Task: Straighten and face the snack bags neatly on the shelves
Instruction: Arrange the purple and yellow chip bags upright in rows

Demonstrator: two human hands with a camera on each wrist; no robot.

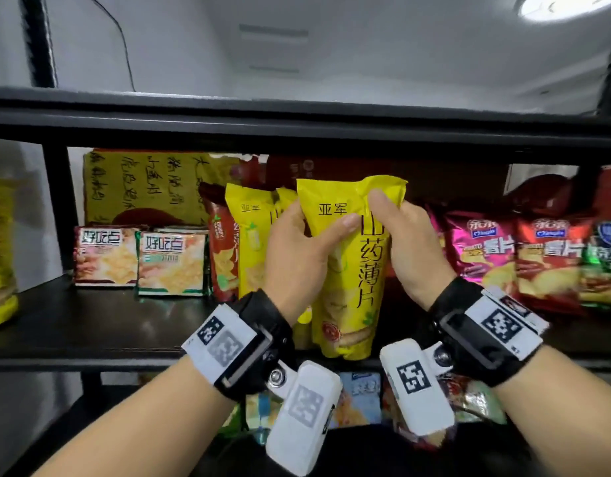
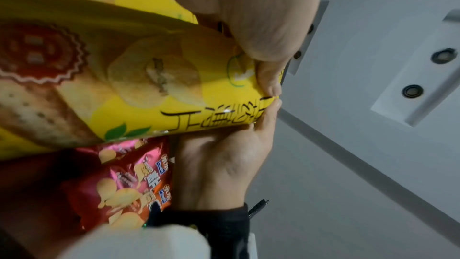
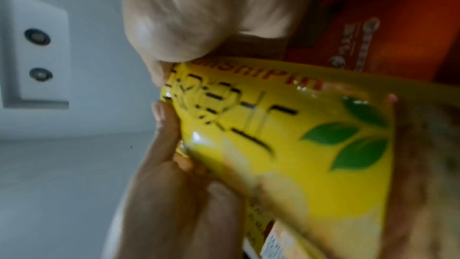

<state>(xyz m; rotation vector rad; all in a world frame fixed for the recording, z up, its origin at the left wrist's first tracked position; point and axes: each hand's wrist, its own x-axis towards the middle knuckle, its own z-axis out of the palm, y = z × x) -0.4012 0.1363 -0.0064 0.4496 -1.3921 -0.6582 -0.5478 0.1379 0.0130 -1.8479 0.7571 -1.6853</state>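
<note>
On the far left of the black shelf (image 1: 90, 325) I saw two flat cracker packs (image 1: 106, 256) standing side by side, print facing out, with a yellow hand-lettered box (image 1: 142, 184) behind them. Next came a red-orange chip bag (image 1: 221, 256) and a yellow bag (image 1: 252, 242), both upright and leaning a little. My left hand (image 1: 297, 259) had its grip clamped on the tall yellow snack bag (image 1: 349, 270), thumb laid across the front and the other digits curled round its left edge. The bag stood upright at the shelf's front middle, its base at the front lip, label toward me, its top crumpled. My right hand (image 1: 411, 246) gripped the bag's right edge, thumb pressed into the upper front. To the right stood a magenta chip bag (image 1: 479, 249), then a red one (image 1: 545, 259), tilted and overlapping.
</note>
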